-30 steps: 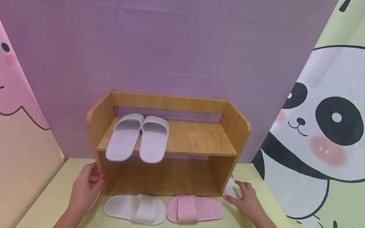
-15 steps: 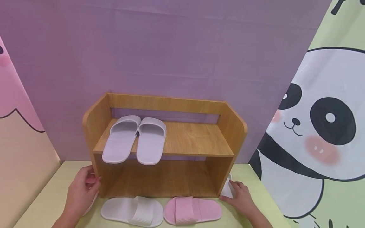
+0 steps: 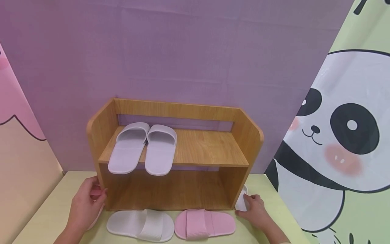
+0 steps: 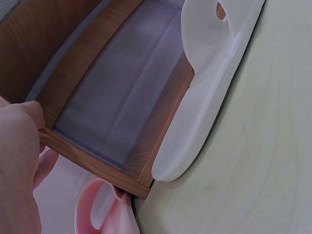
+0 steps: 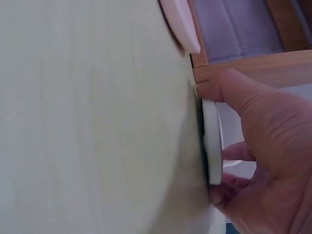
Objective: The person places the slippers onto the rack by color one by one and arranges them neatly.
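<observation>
A two-tier wooden shoe rack stands in the middle. In the head view my left hand grips the front edge of its left side panel, thumb in front and fingers outside. Behind that hand is a pink slipper, mostly hidden in the head view. At the rack's right side my right hand holds a white slipper across its width, with the thumb close to the rack's lower front corner. The white slipper lies along the outer right panel, its far part hidden.
On the upper shelf sits a pair of pale lilac slippers, overhanging its front. Before the rack, a white slipper and a pink slipper lie end to end on the pale yellow tabletop. A purple backdrop rises behind.
My right hand has moved left, and the white slipper with it, closer to the rack's right panel. The left hand keeps its grip. The head view has shifted slightly.
</observation>
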`<state>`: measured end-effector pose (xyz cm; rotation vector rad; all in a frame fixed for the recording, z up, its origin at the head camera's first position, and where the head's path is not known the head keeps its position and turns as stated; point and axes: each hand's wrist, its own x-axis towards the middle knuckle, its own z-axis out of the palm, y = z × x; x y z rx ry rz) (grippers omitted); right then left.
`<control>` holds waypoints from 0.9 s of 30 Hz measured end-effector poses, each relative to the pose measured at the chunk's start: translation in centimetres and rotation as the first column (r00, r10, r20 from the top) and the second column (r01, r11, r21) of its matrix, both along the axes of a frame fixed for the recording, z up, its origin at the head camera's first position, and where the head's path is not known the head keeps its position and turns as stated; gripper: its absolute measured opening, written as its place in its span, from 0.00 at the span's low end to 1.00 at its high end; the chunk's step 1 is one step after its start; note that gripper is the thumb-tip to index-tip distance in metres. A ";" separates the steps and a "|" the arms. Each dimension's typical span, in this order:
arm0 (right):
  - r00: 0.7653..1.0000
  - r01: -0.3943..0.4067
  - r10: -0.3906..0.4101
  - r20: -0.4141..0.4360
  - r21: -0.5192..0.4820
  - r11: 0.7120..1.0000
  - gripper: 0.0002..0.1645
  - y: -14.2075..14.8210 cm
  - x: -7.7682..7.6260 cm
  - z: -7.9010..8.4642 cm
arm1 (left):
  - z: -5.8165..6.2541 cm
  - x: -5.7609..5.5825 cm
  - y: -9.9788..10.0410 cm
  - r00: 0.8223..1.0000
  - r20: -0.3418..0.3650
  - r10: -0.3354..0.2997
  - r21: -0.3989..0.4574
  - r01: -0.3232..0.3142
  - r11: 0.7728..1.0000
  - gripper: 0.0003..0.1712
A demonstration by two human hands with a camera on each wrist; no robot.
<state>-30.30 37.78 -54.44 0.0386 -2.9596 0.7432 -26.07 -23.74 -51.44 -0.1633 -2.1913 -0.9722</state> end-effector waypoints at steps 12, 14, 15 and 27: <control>0.995 0.080 -0.083 0.051 0.044 0.996 0.54 0.3 1.7 0.5 | 0.1 0.1 0.1 1.000 0.021 0.003 0.007 -0.003 1.000 0.29; 0.995 0.079 -0.081 0.052 0.037 0.996 0.54 0.3 1.8 0.4 | 0.0 0.0 0.1 1.000 0.024 0.004 0.005 -0.005 1.000 0.29; 0.995 0.081 -0.083 0.051 0.043 0.996 0.55 0.4 1.7 0.3 | 0.1 0.0 0.1 1.000 0.026 0.006 0.004 -0.006 1.000 0.29; 0.992 0.127 -0.127 -0.002 0.024 0.992 0.55 -0.1 1.9 -0.1 | 0.1 0.0 0.1 1.000 0.015 0.001 0.001 -0.001 1.000 0.29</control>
